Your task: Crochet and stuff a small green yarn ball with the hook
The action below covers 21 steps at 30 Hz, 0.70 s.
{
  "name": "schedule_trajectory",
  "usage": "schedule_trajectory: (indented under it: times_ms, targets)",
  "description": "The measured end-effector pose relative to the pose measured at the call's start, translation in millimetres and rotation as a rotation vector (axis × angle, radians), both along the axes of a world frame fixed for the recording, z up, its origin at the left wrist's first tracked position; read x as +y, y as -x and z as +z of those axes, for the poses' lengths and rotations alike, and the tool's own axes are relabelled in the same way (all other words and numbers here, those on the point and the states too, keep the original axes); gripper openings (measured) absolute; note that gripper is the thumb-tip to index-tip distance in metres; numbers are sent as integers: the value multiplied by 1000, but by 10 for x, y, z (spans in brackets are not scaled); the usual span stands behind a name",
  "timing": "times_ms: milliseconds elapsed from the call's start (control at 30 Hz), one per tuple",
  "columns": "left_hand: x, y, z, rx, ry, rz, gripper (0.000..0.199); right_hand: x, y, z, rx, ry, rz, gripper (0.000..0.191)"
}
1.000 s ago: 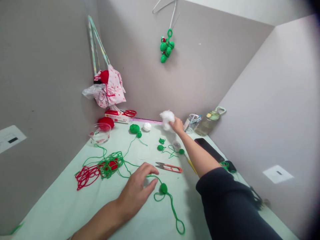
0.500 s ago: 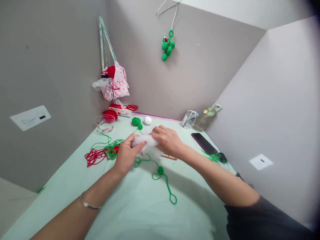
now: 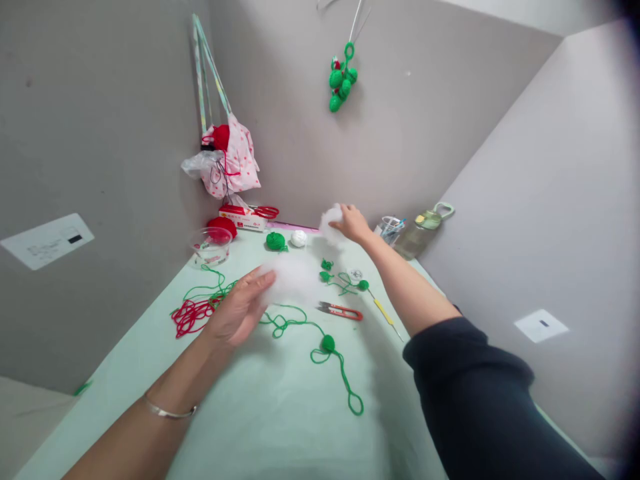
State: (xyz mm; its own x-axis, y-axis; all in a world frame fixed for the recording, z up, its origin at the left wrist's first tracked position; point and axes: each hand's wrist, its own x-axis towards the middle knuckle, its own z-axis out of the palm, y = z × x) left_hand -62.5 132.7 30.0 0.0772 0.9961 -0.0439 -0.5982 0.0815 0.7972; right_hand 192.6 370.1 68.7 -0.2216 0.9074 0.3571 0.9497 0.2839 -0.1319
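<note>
My left hand [image 3: 239, 308] holds a large tuft of white stuffing [image 3: 293, 280] between thumb and fingers, above the table's middle. Farther back and to the right, my right hand [image 3: 353, 223] pinches a smaller white tuft [image 3: 331, 225]. Below the left tuft, green yarn [image 3: 285, 323] runs to a small green crocheted ball [image 3: 328, 343] with a loop. Orange thread snips [image 3: 341, 311] lie just right of the big tuft. A yellow crochet hook [image 3: 384, 311] rests near a green piece [image 3: 363, 285], under my right forearm.
Red yarn [image 3: 193, 317] lies tangled at left, near a clear bowl [image 3: 211, 248]. Green [image 3: 275, 241] and white [image 3: 299, 239] yarn balls sit at the back. A bottle [image 3: 417, 233] and a pen cup [image 3: 390, 229] stand back right. A pink bag [image 3: 237, 160] hangs on the wall.
The white stuffing is now in two parts. My right hand has moved up and away with the smaller one. My left hand has shifted slightly left, and the snips and hook now show.
</note>
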Motion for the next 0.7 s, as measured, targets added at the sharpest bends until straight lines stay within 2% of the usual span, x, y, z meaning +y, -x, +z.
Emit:
schedule_trajectory:
  times_ms: [67,100,200,300,333,367,433,500,567,700]
  targets:
    - [42,-14,-34,-10,42,31,23,87,-36,24,65,52,3,72]
    - [57,-25,-44,-10,61,40,20,85,-31,30,98,70,13,75]
    - [62,-75,-55,5,95,40,20,-145,70,30,187,109,91,65]
    - [18,-154,-65,35,97,-16,34,-723,214,24,280,185,271,55]
    - [-3,-186,-72,50,89,-37,35,-972,250,23,395,260,413,55]
    - [-26,-219,-81,66,79,-54,33,-1231,273,21,493,329,525,55]
    - [-75,-285,-98,101,56,-75,19,-1734,276,6,576,399,607,44]
    - [-127,-342,-108,131,40,-103,8,-2145,224,-44,524,416,573,26]
    - [-174,-388,-115,155,39,-157,4,-2420,135,-150,424,389,497,20]
    - [-222,-444,-164,224,73,-284,40,-2606,-30,-502,261,365,332,13]
